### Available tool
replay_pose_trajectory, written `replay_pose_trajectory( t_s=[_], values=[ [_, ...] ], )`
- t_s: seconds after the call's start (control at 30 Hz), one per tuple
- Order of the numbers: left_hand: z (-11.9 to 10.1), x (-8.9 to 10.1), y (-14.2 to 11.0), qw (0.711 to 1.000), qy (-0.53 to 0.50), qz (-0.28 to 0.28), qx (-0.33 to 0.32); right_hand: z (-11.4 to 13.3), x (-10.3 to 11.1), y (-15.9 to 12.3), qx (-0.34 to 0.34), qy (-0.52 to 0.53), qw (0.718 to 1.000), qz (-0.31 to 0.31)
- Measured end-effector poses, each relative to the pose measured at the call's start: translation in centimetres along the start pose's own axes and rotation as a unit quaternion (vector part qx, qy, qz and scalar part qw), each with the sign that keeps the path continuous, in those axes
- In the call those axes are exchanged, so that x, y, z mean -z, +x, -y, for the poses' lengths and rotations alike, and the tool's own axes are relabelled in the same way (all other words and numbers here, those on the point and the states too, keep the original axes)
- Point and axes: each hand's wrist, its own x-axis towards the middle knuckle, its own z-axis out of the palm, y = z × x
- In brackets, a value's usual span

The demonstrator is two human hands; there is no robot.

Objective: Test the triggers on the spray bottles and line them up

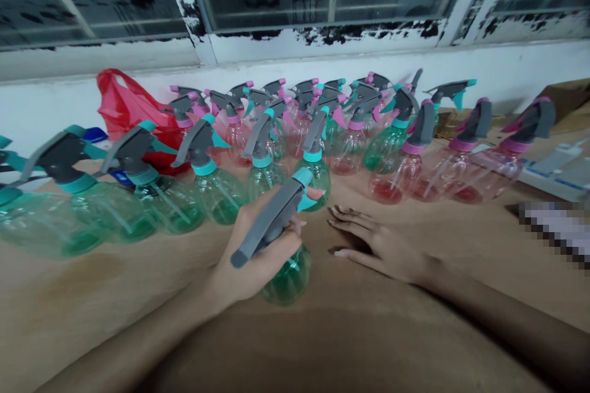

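On our worktop [350, 344], we grip one green trigger spray bottle [286, 285] with our left hand [262, 267] — our right hand [387, 249] rests near it, fingers loosely open.

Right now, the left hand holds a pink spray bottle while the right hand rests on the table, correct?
Not quite: the head view shows the spray bottle in the left hand is green, not pink. The right hand does rest on the table.
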Motion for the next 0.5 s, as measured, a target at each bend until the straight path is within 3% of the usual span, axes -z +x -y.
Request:
replay_pose_trajectory(
  t_s=[0.5],
  values=[
    [0.18,0.01,-0.11,0.999,-0.017,-0.004,-0.031,0.16,0.10,-0.03,-0.014,0.002,1.000,0.005]
  ],
)
